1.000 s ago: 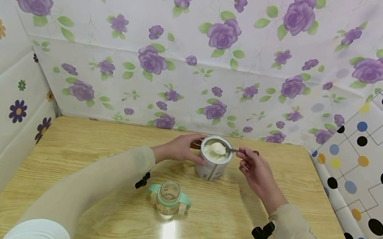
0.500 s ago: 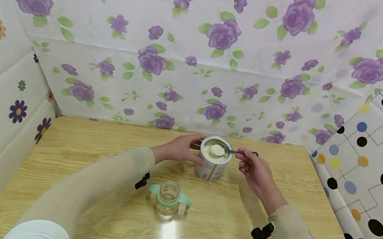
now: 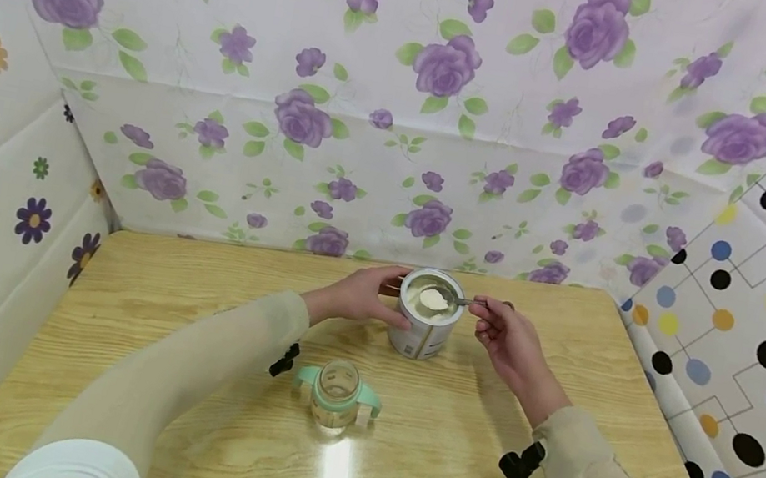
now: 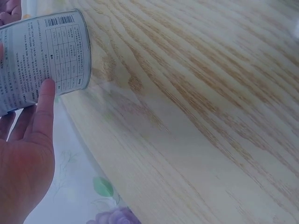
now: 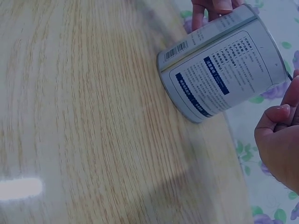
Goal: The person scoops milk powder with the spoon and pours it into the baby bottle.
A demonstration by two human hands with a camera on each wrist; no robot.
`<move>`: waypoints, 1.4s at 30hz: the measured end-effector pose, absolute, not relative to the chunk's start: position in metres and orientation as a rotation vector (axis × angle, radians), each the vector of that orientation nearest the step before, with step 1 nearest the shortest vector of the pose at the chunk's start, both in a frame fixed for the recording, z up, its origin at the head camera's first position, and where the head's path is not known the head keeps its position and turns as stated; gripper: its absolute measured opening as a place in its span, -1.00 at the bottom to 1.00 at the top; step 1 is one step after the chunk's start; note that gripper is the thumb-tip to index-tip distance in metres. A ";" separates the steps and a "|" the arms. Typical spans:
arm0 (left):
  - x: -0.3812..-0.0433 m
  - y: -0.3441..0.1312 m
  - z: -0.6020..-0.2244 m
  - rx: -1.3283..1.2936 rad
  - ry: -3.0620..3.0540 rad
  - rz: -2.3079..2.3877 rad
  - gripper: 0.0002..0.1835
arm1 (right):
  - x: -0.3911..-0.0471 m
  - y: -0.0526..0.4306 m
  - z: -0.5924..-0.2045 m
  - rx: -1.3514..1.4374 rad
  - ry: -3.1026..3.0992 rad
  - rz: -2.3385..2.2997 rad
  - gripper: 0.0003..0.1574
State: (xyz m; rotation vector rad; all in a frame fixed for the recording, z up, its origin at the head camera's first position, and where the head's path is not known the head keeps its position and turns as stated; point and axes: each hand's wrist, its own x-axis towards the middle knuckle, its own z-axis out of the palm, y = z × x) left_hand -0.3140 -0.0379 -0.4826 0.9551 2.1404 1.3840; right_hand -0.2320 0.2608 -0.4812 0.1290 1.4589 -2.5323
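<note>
Our left hand (image 3: 367, 296) grips the stiff-looking can (image 3: 422, 335) at nine o'clock; our right hand (image 3: 514, 352), at three, pinches the light-looking spoon handle (image 3: 464, 302), seemingly the safest hold.

Just right of and below the head view's centre: an upright, open-topped white can (image 3: 421, 340), printed with text. Across its mouth, a metal spoon (image 3: 461, 301), bowl heaped with pale powder (image 3: 434, 299), handle pointing right past the rim.
</note>
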 end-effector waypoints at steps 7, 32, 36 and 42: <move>-0.311 -0.046 -0.479 0.927 2.174 1.305 0.01 | -0.232 0.256 -0.482 0.161 1.448 -2.525 -0.51; -0.249 -0.156 -0.422 0.900 2.165 1.214 -0.10 | -0.225 0.255 -0.486 0.174 1.417 -2.547 -0.48; -0.229 -0.165 -0.426 0.941 2.188 1.196 -0.05 | -0.227 0.254 -0.483 0.192 1.396 -2.555 -0.49; -0.206 -0.169 -0.443 0.919 2.273 1.189 0.04 | -0.232 0.251 -0.476 0.193 1.355 -2.561 -0.50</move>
